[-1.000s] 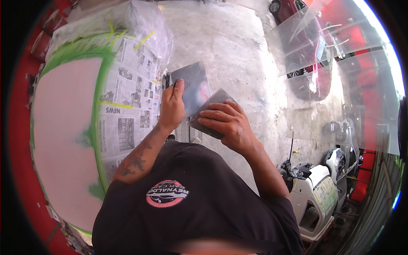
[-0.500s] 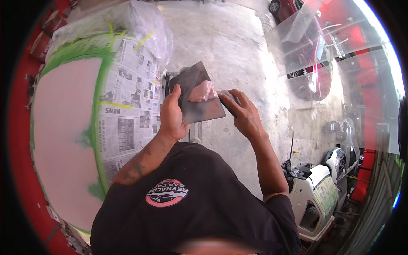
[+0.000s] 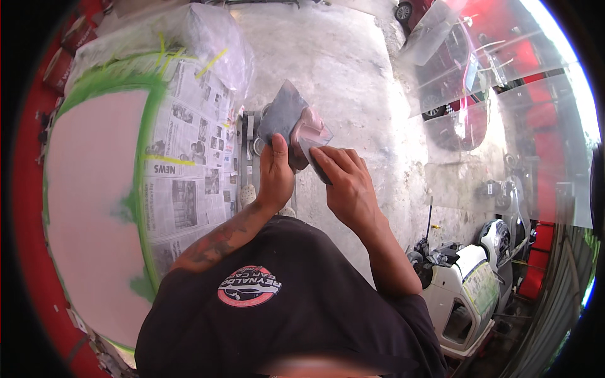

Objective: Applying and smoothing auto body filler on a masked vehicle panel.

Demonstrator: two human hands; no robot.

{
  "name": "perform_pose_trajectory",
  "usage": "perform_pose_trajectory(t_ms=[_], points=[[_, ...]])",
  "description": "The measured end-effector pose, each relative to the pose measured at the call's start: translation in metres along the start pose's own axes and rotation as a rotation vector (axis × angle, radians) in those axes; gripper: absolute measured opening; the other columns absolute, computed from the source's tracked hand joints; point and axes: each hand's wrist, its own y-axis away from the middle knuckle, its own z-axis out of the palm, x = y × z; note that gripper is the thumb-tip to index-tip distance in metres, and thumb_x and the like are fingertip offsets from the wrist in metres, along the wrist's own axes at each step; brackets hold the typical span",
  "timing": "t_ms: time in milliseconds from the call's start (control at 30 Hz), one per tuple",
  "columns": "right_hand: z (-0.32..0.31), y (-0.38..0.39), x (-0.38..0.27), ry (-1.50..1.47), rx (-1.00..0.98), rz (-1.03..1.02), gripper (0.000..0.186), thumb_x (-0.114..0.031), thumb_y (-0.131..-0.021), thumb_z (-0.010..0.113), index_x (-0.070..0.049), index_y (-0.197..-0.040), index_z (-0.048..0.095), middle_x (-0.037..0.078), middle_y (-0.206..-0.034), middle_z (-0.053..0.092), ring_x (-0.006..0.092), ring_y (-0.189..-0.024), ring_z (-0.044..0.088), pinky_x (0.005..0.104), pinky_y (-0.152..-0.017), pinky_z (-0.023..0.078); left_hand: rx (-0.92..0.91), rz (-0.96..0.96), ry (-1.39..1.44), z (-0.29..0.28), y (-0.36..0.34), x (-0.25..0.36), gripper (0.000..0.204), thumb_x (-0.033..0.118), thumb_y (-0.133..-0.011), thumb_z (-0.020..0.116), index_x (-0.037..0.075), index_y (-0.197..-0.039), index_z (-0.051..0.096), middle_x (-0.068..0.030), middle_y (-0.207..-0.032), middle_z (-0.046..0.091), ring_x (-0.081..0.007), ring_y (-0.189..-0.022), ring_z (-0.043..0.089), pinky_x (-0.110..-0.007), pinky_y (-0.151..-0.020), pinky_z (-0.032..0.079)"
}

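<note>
Concrete floor [image 3: 353, 63] stretches beyond and to the right of a dark grey plate [image 3: 282, 113], which is held up in front of the person's black shirt [image 3: 302, 315], one corner pointing away. To the left of the plate lies a sheet of newspaper [image 3: 183, 173] with strips of yellow tape [image 3: 169, 159] on it, and further left is a pale pinkish panel [image 3: 97, 189] edged in green. Clear plastic [image 3: 217, 53] is bunched beyond the plate on its left side, while a white car part [image 3: 460, 309] stands well apart from it, to the right and nearer the person. On the plate's right half sits a lump of pink paste [image 3: 307, 126]. At the plate's near left edge, the left hand [image 3: 277, 179] grips it, thumb [image 3: 279, 151] laid upright against the upper face; the other fingers are mostly hidden behind, so their spread cannot be told. Just to the right of the plate's near edge, the right hand [image 3: 354, 192] holds a thin grey spreader [image 3: 311, 156], its fingers [image 3: 339, 157] bent, close together and pressed along the upper face; the thumb is out of sight. The spreader's tip overlaps the paste's near edge in view, though whether they touch is unclear.
</note>
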Motion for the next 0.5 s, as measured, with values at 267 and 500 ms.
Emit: perform_pose_trajectory(t_ms=[267,500], points=[[0.003,-0.006,0.002,0.019,-0.003,-0.016,0.052,0.014,-0.066,0.051,-0.001,-0.114,0.062,0.014,-0.111,0.062,0.0325,-0.102,0.056,0.0405,-0.091,0.045,-0.016,-0.121,-0.027,-0.008,-0.002,-0.012,0.053,0.04,-0.103,0.031,-0.006,-0.124,0.047,-0.0116,-0.115,0.059,-0.015,-0.103,0.059,-0.028,-0.088,0.048],[-0.005,-0.015,0.009,0.02,0.019,0.049,0.05,0.011,-0.069,0.052,-0.004,-0.115,0.062,0.01,-0.112,0.063,0.0302,-0.102,0.056,0.0389,-0.087,0.045,-0.05,-0.011,0.14,0.016,-0.002,0.001,0.056,0.04,-0.104,0.027,-0.007,-0.129,0.043,-0.0146,-0.122,0.056,-0.0199,-0.111,0.057,-0.032,-0.096,0.046]])
